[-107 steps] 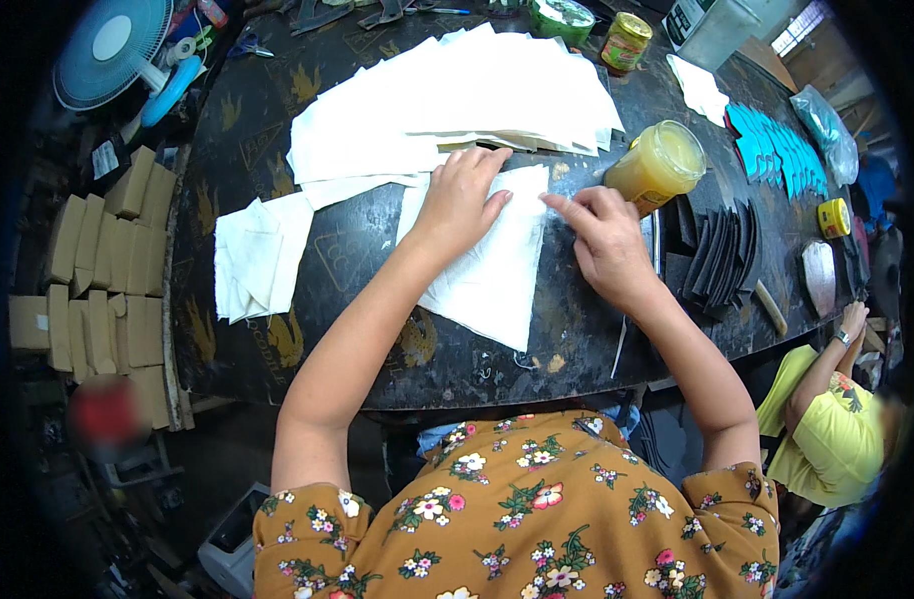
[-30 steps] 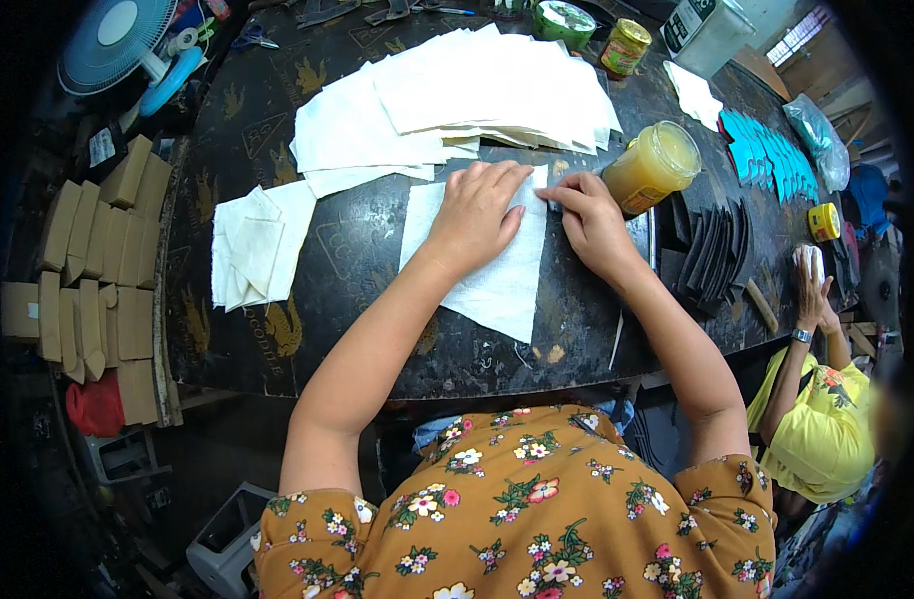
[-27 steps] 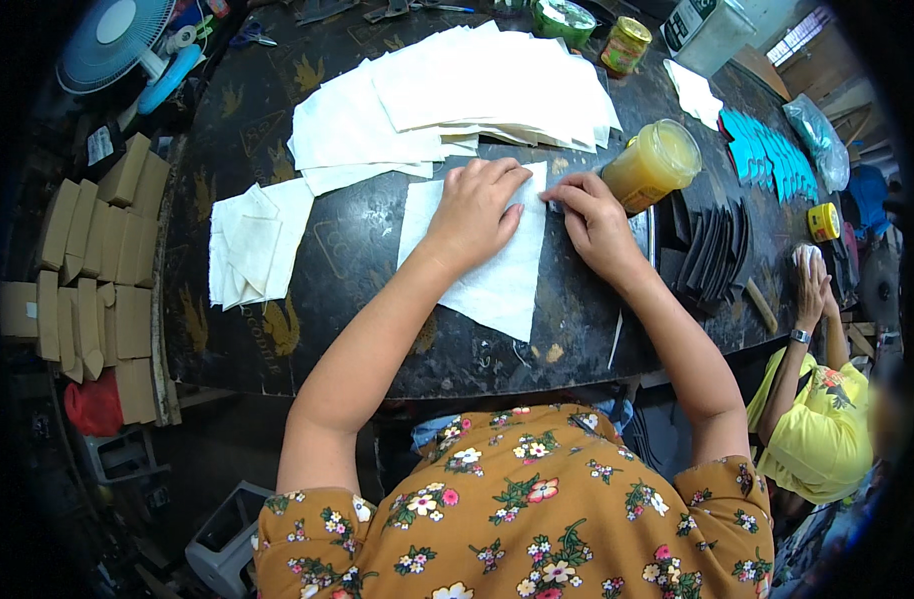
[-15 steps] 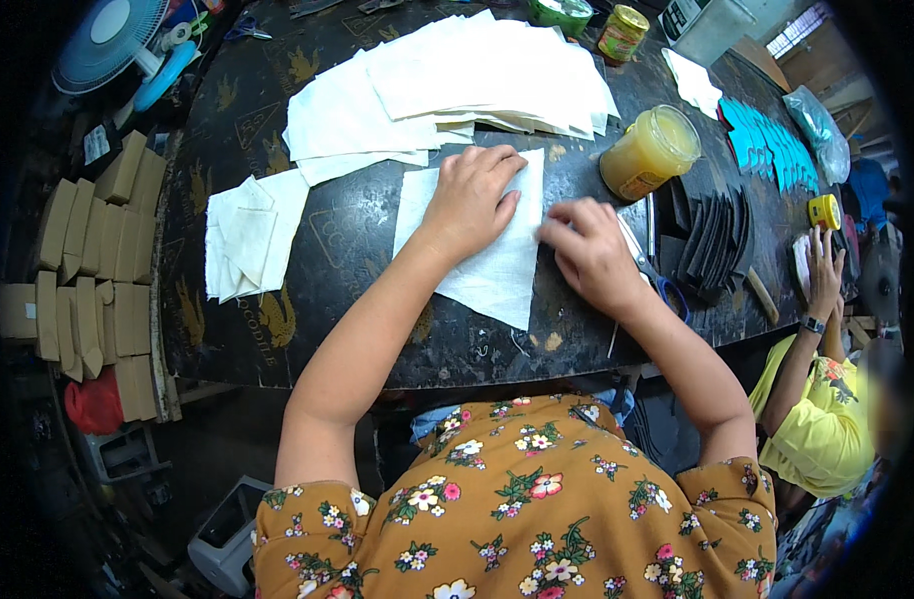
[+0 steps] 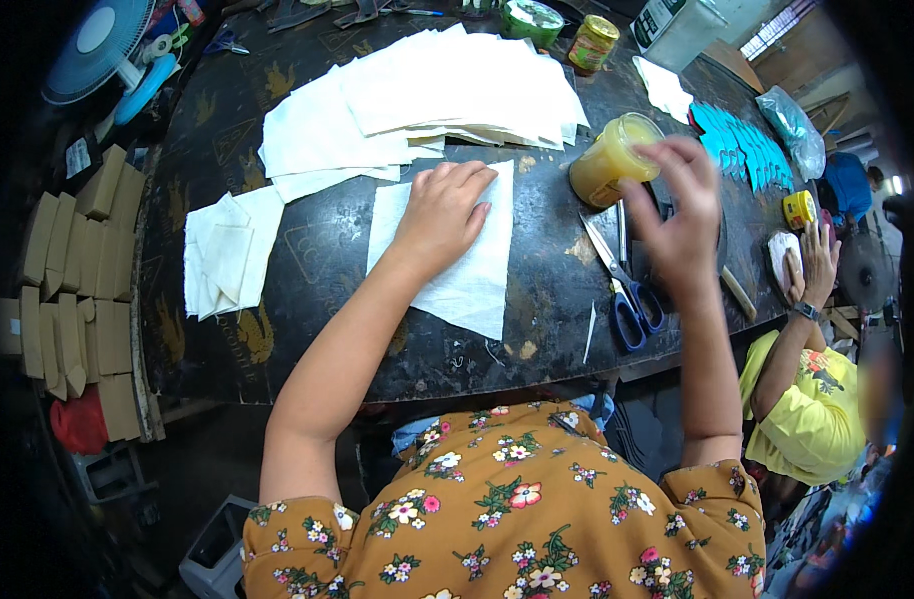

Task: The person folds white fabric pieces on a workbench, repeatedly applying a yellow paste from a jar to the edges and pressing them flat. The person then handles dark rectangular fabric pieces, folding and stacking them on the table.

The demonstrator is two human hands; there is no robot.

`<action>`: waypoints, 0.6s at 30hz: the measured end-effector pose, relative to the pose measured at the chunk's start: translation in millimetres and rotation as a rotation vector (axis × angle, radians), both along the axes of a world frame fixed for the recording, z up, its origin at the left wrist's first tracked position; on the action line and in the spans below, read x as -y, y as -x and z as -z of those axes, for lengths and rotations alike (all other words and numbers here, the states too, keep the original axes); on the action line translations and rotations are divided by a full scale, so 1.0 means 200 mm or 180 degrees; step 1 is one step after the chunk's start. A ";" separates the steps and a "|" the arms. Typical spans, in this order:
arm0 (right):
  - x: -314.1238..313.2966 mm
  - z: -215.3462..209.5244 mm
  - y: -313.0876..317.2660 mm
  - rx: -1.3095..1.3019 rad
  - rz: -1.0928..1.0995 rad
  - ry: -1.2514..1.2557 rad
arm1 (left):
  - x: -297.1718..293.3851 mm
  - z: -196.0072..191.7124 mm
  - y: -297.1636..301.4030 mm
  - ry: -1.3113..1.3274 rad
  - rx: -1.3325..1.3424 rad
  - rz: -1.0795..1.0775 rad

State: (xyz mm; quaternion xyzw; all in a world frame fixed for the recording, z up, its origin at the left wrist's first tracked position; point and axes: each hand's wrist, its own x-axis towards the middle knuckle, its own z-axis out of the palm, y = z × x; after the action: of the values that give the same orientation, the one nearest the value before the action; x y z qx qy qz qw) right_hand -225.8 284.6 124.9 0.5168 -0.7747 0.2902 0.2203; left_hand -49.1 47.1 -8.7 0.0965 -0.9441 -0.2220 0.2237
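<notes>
A white cloth-like sheet [image 5: 477, 285] lies on the dark table. My left hand [image 5: 444, 212] rests flat on its upper part, fingers stretched out and holding nothing. My right hand [image 5: 681, 205] is raised beside a clear jar [image 5: 607, 170] of yellowish paste, its fingers bent, apart and slightly blurred. Those fingertips overlap the jar's right rim in view; whether they touch it I cannot tell. Nothing shows between them. Below the jar lie scissors [image 5: 628, 314] with dark blue handles. Black strips behind my right hand are mostly hidden.
Large white sheets [image 5: 457, 85] are spread across the far table, with smaller white pieces [image 5: 227, 255] at left. Teal cut pieces [image 5: 741, 145] lie far right, near a person in a yellow shirt [image 5: 806, 409]. Brown cardboard pieces [image 5: 87, 250] are stacked left; a fan [image 5: 97, 45] stands behind.
My right hand has moved up and right, from beside the sheet to the jar, uncovering the scissors. My left hand stays on the sheet. The whole view has shifted slightly.
</notes>
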 end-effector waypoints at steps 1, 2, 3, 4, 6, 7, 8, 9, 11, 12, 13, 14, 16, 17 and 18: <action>0.00 -0.06 0.09 -0.0324 0.0201 -0.0199 | 0.00 0.00 0.00 -0.0001 0.0022 0.0001; 0.00 -0.10 0.16 -0.0716 0.0372 -0.0367 | 0.00 0.00 0.00 0.0000 0.0029 -0.0009; 0.02 -0.10 0.19 -0.0759 0.0444 -0.0633 | 0.00 0.00 0.00 0.0064 -0.0035 0.0008; 0.03 -0.10 0.22 -0.0856 0.0461 -0.0807 | 0.00 0.00 0.00 0.0133 -0.0109 0.0015; 0.06 -0.12 0.25 -0.0851 0.0391 -0.0982 | 0.00 0.01 -0.01 0.0177 -0.0190 0.0019; 0.07 -0.11 0.24 -0.0749 0.0318 -0.0980 | 0.00 0.01 -0.01 0.0157 -0.0201 0.0028; 0.07 -0.11 0.23 -0.0584 0.0409 -0.1040 | 0.01 0.01 -0.01 0.0135 -0.0184 0.0045; 0.07 -0.11 0.22 -0.0472 0.0259 -0.0365 | 0.01 0.01 -0.01 0.0094 -0.0188 0.0054; 0.02 -0.11 0.20 -0.0643 0.0437 0.0321 | 0.01 0.01 -0.01 0.0001 -0.0141 0.0070; -0.01 -0.11 0.18 -0.0774 0.0543 0.0589 | 0.01 0.01 -0.02 0.0017 -0.0110 0.0067; -0.04 -0.11 0.16 -0.0872 0.0595 0.0241 | 0.01 0.01 -0.01 0.0035 -0.0108 0.0069; -0.07 -0.10 0.13 -0.1003 0.0605 -0.0102 | 0.01 0.01 -0.01 0.0049 -0.0114 0.0065; -0.13 -0.08 0.05 -0.0636 0.0432 -0.0562 | 0.01 0.02 -0.01 0.0107 -0.0152 0.0058; -0.15 -0.07 -0.01 -0.0134 0.0248 -0.0672 | 0.01 0.02 -0.01 0.0133 -0.0158 0.0040; -0.15 -0.06 -0.07 0.0363 0.0050 -0.0744 | 0.01 0.02 -0.01 0.0121 -0.0168 0.0031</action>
State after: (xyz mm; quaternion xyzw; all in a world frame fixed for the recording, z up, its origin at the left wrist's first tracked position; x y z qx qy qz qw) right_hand -212.1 315.0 136.8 0.5155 -0.8185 0.2252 0.1165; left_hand -46.9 46.1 -12.5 0.0818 -0.9424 -0.2077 0.2493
